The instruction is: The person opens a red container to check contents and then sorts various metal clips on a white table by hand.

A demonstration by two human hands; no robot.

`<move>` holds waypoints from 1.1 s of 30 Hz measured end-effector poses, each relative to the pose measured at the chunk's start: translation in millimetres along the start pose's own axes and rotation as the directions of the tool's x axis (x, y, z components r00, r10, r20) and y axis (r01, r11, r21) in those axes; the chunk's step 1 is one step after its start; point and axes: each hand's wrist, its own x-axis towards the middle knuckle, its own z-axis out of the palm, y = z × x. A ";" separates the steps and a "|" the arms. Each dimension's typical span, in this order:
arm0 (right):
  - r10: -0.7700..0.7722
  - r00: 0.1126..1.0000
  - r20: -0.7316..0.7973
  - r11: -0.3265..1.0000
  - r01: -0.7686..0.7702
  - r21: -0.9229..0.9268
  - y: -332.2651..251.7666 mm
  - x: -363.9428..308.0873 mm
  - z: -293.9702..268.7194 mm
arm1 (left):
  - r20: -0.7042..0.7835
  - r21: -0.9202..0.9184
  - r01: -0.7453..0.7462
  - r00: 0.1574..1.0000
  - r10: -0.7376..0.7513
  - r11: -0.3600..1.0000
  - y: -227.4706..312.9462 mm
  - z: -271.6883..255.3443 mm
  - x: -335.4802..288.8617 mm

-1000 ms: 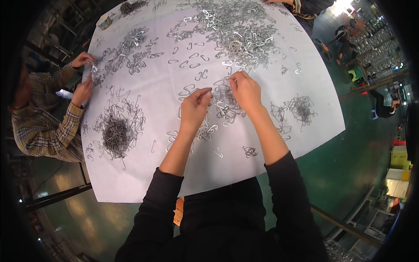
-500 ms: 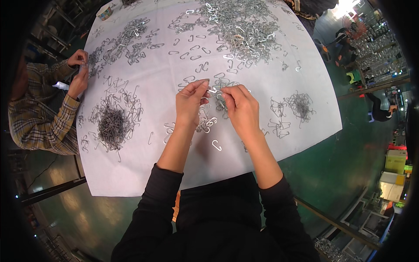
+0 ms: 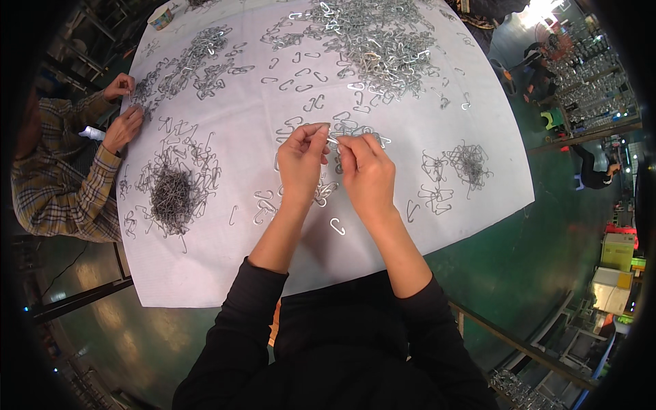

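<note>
Above the middle of the white-covered table (image 3: 273, 273), my left hand (image 3: 303, 167) pinches a small silvery metal hook (image 3: 333, 139) between thumb and fingers. My right hand (image 3: 370, 174) meets it from the right, thumb and forefinger pressed together at the hook's end; whatever these fingertips grip is too small and covered to make out. Beneath and behind my hands lie scattered C-shaped metal hooks (image 3: 345, 125), with several more below my left wrist (image 3: 265, 205). One single metal hook (image 3: 337, 227) rests apart between my forearms.
Bent thin wire pieces form a dense pile (image 3: 171, 191) at left and a smaller pile (image 3: 471, 164) at right. A large heap of metal hooks (image 3: 389, 51) covers the far side. A co-worker in a checked shirt (image 3: 68, 171) handles small pieces at the left edge. A paper cup (image 3: 160, 18) stands far left.
My right hand has come slightly left and closer to my left hand, its fingertips now against the hook. The co-worker's hands at the left edge have moved apart.
</note>
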 end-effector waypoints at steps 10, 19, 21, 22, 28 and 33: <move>0.176 0.982 0.071 0.967 -0.158 -0.202 41.5 19.7 -3.0 | 0.183 0.746 -0.409 0.885 0.429 0.526 -23.3 1.2 60.0; 0.222 0.969 0.108 0.955 -0.194 -0.225 72.4 8.4 -35.8 | 0.265 0.836 -0.402 0.891 0.368 0.372 -31.7 67.7 173.5; 0.217 0.970 0.109 0.960 -0.191 -0.205 75.4 5.9 -38.0 | 0.307 0.850 -0.426 0.879 0.366 0.309 -33.7 70.8 186.9; 0.219 0.969 0.114 0.961 -0.194 -0.198 77.3 4.6 -39.8 | 0.309 0.855 -0.409 0.896 0.320 0.319 -30.4 70.2 190.5; 0.300 0.938 0.174 0.942 -0.320 0.104 80.7 23.7 -44.8 | 0.389 0.308 -0.031 0.916 -0.096 0.951 8.8 53.5 158.8; 0.317 0.932 0.177 0.867 -0.360 0.343 58.3 47.4 -22.8 | 0.466 0.196 0.044 0.875 -0.132 0.980 38.6 29.8 95.3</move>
